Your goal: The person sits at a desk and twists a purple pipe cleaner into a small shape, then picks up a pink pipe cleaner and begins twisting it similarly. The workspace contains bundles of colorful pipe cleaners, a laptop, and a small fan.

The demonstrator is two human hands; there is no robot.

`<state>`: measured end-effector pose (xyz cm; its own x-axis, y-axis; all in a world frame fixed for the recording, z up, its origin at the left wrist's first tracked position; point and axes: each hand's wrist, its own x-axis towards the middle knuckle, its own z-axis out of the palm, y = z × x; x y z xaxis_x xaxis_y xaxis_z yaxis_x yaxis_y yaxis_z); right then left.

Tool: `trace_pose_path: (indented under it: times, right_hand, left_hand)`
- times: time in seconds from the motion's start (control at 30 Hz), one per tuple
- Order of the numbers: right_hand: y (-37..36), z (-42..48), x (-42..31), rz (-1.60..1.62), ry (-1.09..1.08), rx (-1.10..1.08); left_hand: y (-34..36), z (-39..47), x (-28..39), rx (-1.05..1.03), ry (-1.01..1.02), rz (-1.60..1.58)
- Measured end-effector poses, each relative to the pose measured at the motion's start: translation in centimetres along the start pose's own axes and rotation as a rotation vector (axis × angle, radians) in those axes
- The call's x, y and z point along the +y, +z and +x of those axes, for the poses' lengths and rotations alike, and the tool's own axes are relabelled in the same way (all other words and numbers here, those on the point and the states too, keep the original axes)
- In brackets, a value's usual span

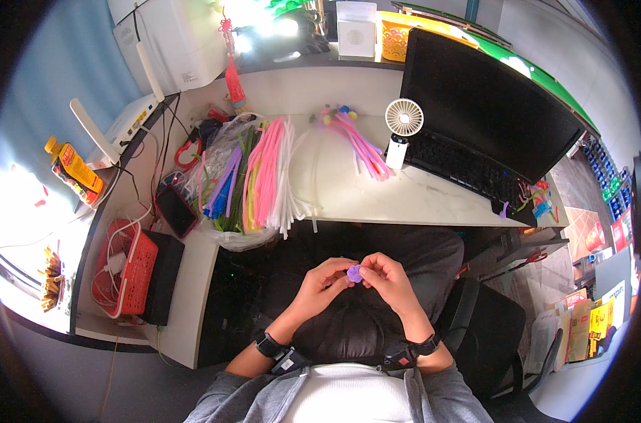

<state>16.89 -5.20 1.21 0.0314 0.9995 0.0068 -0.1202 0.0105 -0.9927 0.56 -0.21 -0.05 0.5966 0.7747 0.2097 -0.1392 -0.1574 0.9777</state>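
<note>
A small purple fuzzy piece [354,273], curled into a rosette, is held between both hands above my lap. My left hand [325,283] pinches its left side with thumb and fingers. From the right, my right hand [386,277] grips it, the thumb lying over its edge. On the desk ahead lie sorted bundles of chenille stems: pink [267,169], white [286,195], blue [222,195] and dark green [241,190]. Farther right rests a bunch of finished-looking stems [360,145] with coloured heads at the far end.
A handheld fan [404,119] stands by an open black laptop [489,106] on the white desk [347,203]. To the left are a smartphone [176,210], a red plastic basket [146,280], a white router [125,127] and a yellow bottle [77,172]. A black chair [489,328] is at the right.
</note>
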Motion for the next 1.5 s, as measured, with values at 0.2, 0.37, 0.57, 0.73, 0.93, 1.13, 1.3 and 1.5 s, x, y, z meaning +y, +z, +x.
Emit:
trace_pose_path:
  times: [0.2, 0.37, 0.57, 0.73, 0.93, 1.13, 1.3, 1.5]
  right_hand:
    - [0.7, -0.2, -0.8, 0.027, 0.027, -0.051]
    - [0.5, -0.3, -0.5, 0.035, 0.086, -0.112]
    - [0.2, -0.3, -0.3, 0.046, 0.078, -0.123]
    - [0.1, -0.4, -0.1, -0.012, 0.084, -0.130]
    - [0.8, -0.3, -0.6, -0.024, 0.000, -0.049]
    - [0.5, -0.5, -0.9, 0.116, 0.044, 0.000]
    - [0.8, -0.4, -1.0, 0.042, 0.017, -0.088]
    - [2.0, -0.1, -0.4, 0.099, -0.007, -0.023]
  left_hand:
    - [-0.2, 0.0, 0.7, 0.060, 0.105, 0.252]
    - [0.0, 0.0, 1.2, 0.111, 0.165, 0.380]
    - [-0.2, -0.2, 1.1, 0.032, 0.136, 0.436]
    - [-0.4, -0.3, 1.0, -0.033, 0.097, 0.436]
    - [0.1, -0.7, 0.1, 0.018, -0.177, -0.055]
    - [0.3, -0.7, -0.3, 0.071, -0.146, -0.125]
    - [-0.1, -0.7, -0.8, 0.032, -0.104, -0.082]
    - [0.2, -0.3, -0.5, 0.095, 0.050, -0.064]
